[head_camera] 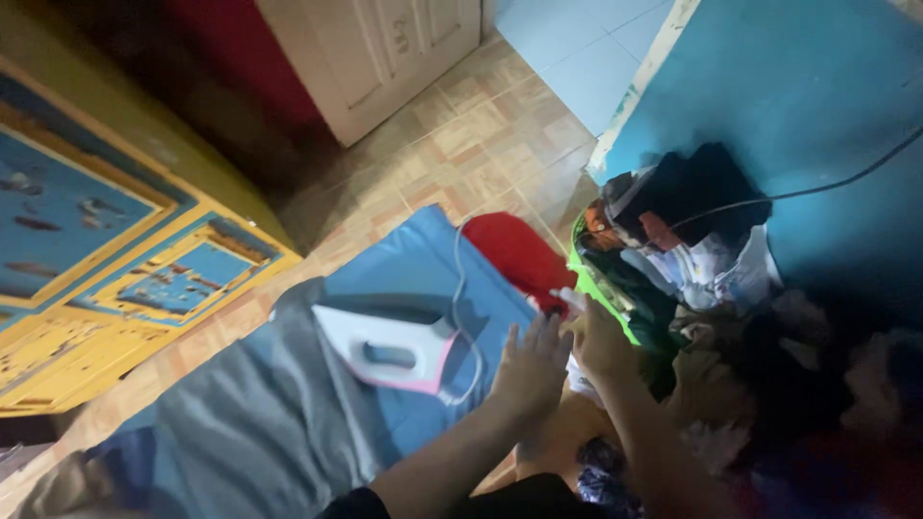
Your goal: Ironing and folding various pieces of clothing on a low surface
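Left hand [531, 367]: fingers spread wide and flat, grip fully open and holding nothing, hovering at the edge of the blue pad [423, 269], just beside the iron's cord [460, 288].
Right hand [601, 344]: reaches toward the clothes heap [711, 279]; fingers partly curled, but whether this grip has closed on any cloth I cannot tell, as the spot is dim and blurred.
Grey cloth [260, 413]: lies spread over the blue pad, left of both hands.
Iron [389, 348]: white with pink trim, resting on the grey cloth, near the left hand.
Red cloth [514, 252]: beyond the hands, between pad and heap.
Clothes heap: piled against the blue wall [798, 86], right of the pad.
Floor [471, 135]: tan tiles.
Yellow-and-blue cabinet [115, 250]: far left.
White door [375, 48]: at the back.
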